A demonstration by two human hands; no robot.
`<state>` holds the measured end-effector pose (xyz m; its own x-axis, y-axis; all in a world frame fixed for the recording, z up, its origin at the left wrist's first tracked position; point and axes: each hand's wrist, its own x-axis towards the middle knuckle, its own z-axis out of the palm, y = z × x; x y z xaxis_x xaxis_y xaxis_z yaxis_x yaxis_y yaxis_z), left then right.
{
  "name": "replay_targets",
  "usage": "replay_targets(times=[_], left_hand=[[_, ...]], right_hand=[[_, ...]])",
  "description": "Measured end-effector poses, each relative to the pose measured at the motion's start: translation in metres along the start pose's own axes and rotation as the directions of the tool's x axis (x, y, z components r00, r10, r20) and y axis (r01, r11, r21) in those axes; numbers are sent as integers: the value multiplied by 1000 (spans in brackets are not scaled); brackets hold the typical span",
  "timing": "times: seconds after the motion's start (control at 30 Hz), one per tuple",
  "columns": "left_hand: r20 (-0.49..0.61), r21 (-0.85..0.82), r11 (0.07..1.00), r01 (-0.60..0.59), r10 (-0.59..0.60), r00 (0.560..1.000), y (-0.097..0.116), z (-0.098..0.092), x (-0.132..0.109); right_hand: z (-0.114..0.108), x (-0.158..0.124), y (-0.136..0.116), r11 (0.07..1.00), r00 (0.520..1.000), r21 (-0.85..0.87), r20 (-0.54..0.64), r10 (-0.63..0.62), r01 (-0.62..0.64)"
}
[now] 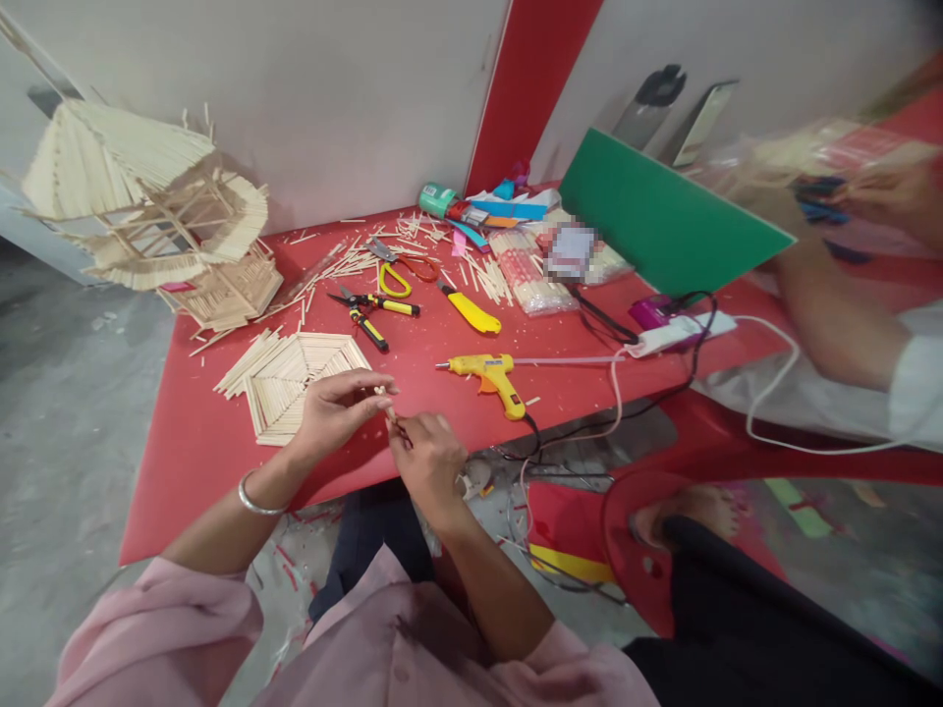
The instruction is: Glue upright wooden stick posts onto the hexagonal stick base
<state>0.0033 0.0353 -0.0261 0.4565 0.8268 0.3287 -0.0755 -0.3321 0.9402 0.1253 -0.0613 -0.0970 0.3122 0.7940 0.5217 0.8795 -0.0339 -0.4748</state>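
My left hand [335, 407], a bangle on its wrist, pinches the upper end of some short pale wooden sticks [381, 395] over the table's front edge. My right hand [428, 454] closes its fingertips on their lower end; how many sticks there are cannot be made out. Just behind my left hand lies a flat polygonal panel of wooden sticks [276, 398], partly hidden by that hand. Loose sticks [250, 361] lie along its left side. To the right of my hands a yellow glue gun [486, 373] rests on its side, a clear glue stick at its back.
A pavilion-like stick model [169, 216] stands at the back left. Pliers [368, 312], scissors [398, 270] and a yellow-handled cutter [471, 310] lie mid-table. A green board [663, 221] leans near a power strip [678, 336] with cables. A co-worker's arm [832, 295] is at right.
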Motion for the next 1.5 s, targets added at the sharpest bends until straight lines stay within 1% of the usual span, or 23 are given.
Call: replay_targets(times=[0.07, 0.17, 0.43, 0.6, 0.73, 0.93, 1.1, 1.17, 1.3, 1.5], left_hand=[[2, 17, 999, -32, 32, 999, -2, -1, 1], [22, 25, 999, -48, 47, 999, -2, -2, 1], [10, 8, 1000, -12, 12, 1000, -3, -3, 3], [12, -2, 999, -36, 36, 999, -6, -4, 3], [6, 21, 999, -28, 28, 1000, -6, -4, 3], [15, 26, 996, -86, 85, 996, -4, -1, 4], [-28, 12, 997, -78, 78, 997, -3, 3, 1], [-39, 48, 994, -98, 100, 994, -2, 4, 1], [-4, 124, 978, -166, 167, 986, -2, 3, 1], [28, 157, 961, -229, 227, 973, 0, 3, 1]], right_hand=[[0, 0, 0, 1000, 1000, -1, 8, 4, -4], [0, 1, -1, 1000, 1000, 0, 12, 5, -5], [-1, 3, -1, 1000, 1000, 15, 18, 7, -8], [-1, 4, -1, 1000, 1000, 22, 24, 16, -17], [-1, 5, -2, 1000, 999, 21, 27, 23, -23], [1, 4, -1, 1000, 1000, 1, 15, 17, -17], [1, 4, -1, 1000, 1000, 8, 22, 12, -12], [1, 3, 0, 1000, 1000, 15, 17, 8, -8], [2, 3, 0, 1000, 1000, 18, 13, 7, -7], [3, 3, 0, 1000, 1000, 15, 11, 11, -11]])
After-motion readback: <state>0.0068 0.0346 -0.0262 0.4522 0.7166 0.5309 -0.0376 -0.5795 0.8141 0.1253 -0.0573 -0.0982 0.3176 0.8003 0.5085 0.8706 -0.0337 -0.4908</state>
